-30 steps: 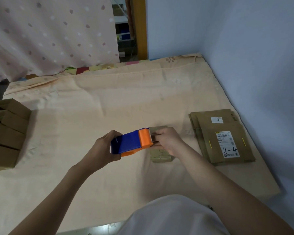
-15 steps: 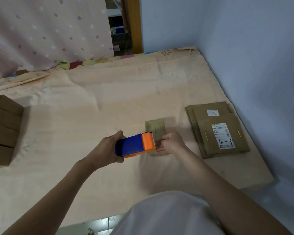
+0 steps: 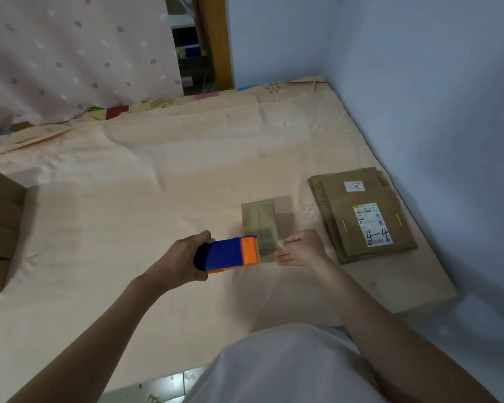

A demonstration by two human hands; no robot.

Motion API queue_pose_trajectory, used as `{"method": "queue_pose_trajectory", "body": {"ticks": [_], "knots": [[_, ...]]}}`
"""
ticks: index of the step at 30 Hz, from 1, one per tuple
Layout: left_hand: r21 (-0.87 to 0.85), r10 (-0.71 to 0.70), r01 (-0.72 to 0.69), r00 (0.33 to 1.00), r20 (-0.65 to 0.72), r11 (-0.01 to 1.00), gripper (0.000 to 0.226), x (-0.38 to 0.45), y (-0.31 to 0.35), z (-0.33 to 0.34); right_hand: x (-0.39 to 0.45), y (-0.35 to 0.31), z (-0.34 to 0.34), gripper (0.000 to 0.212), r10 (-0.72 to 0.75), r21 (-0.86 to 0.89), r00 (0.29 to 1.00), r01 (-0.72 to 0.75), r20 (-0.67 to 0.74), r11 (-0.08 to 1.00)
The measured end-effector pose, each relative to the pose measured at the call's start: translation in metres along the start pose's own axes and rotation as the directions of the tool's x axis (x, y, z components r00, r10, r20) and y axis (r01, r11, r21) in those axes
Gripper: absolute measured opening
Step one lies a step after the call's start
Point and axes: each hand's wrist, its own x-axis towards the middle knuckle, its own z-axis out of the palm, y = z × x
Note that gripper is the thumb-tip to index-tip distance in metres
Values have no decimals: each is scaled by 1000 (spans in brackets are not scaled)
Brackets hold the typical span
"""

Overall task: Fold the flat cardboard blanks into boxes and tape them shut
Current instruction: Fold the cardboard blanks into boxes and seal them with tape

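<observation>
My left hand (image 3: 184, 258) grips the dispenser (image 3: 230, 255); my right hand (image 3: 301, 248) pinches the tape end. The box (image 3: 259, 219) lies on the bed just beyond, long axis running away from me.

Matt plastic tape dispenser (image 3: 227, 255); matt cardboard blanks (image 3: 361, 219); soft cloth sheet (image 3: 157, 175).

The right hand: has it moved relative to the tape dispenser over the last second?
Yes. The right hand has drawn rightward from the tape dispenser, toward the stack of flat blanks, opening a gap.
</observation>
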Motion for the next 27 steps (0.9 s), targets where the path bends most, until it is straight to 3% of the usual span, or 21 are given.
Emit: {"method": "queue_pose_trajectory", "body": {"ticks": [7, 16, 27], "knots": [[0, 10, -10, 1000, -16, 1000, 60, 4, -7, -2, 6, 7, -4, 15, 13, 21, 995, -11, -104, 1000], [22, 32, -32, 999, 5, 999, 57, 11, -14, -1, 18, 14, -3, 23, -48, -218, 967, -8, -252, 976], [15, 40, -41, 999, 28, 999, 57, 12, -17, 11, 26, 26, -3, 18, -35, -322, 967, -50, -253, 945]]}}
